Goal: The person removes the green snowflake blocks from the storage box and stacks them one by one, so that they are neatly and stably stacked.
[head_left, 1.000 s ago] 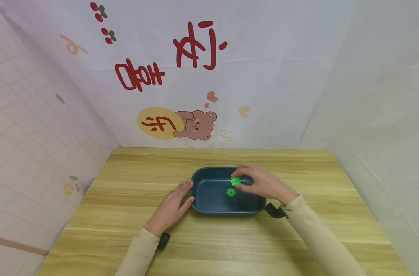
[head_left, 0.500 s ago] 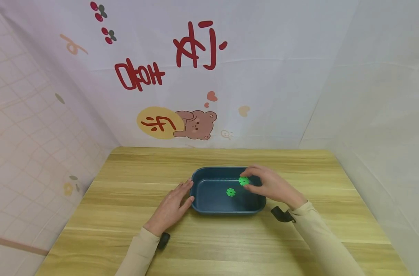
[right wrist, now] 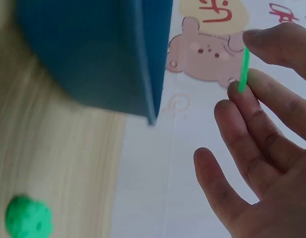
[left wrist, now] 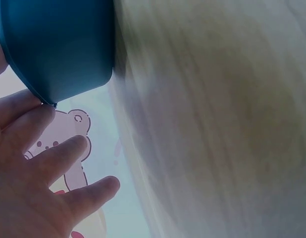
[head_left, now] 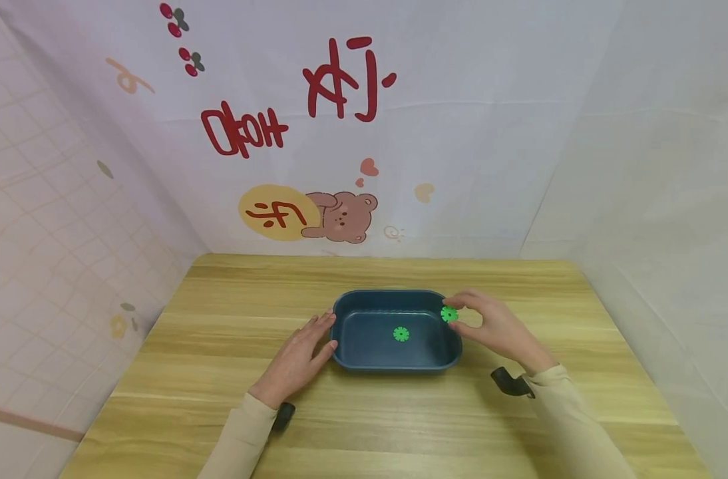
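My right hand [head_left: 498, 326] pinches a green notched plastic disc [head_left: 449, 315] between thumb and fingertips, over the right rim of a dark blue rectangular basin [head_left: 364, 359]. In the right wrist view the held disc [right wrist: 244, 69] appears edge-on, up beside the basin's rim. A second green notched disc [head_left: 401, 334] lies flat on the basin floor. My left hand [head_left: 298, 362] rests its extended fingers against the basin's left rim. The left wrist view has those fingertips [left wrist: 44, 113] at the rim, the other fingers spread.
Low in the right wrist view, a green knobbly piece [right wrist: 28, 217] sits on the wooden table [head_left: 388, 426], hidden in the head view. White printed cloth [head_left: 460, 133] stands behind and on both sides. A dark wrist mount [head_left: 510, 382] hangs under the right sleeve.
My right hand has moved right with the pinched disc, from over the basin's inside to its right rim. The left hand, the basin and the disc inside have stayed put.
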Tool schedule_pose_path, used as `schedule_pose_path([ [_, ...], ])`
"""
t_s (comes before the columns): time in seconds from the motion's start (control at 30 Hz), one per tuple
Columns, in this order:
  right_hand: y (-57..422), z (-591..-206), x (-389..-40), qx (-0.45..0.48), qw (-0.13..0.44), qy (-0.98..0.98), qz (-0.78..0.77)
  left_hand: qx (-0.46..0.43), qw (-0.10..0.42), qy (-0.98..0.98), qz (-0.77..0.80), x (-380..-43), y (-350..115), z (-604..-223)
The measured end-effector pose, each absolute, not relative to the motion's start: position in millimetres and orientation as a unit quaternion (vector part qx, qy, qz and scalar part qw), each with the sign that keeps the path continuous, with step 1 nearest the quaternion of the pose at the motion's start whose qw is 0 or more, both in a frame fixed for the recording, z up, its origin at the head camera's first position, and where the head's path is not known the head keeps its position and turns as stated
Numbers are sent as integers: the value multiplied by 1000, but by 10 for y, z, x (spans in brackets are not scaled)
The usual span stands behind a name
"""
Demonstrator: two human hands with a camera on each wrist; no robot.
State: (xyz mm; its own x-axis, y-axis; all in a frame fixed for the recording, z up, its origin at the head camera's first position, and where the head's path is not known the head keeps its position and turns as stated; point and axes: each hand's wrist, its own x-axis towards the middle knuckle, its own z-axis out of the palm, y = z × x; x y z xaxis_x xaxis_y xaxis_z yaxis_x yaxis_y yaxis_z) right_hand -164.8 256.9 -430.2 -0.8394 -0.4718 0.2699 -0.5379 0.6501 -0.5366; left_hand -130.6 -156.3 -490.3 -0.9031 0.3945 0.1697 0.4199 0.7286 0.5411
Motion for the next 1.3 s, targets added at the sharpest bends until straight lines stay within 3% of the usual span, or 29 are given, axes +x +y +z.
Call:
schedule_pose_path([
  [0.6,3148,-4509,-1610,230,59,-926,294,-214,2,-933,-290,-1304,-1557,-4881],
  [1.3,3359,-4730,-1632,230,35,-934,272,-213,-3,-932,-294,-1295,-1555,-4879],
])
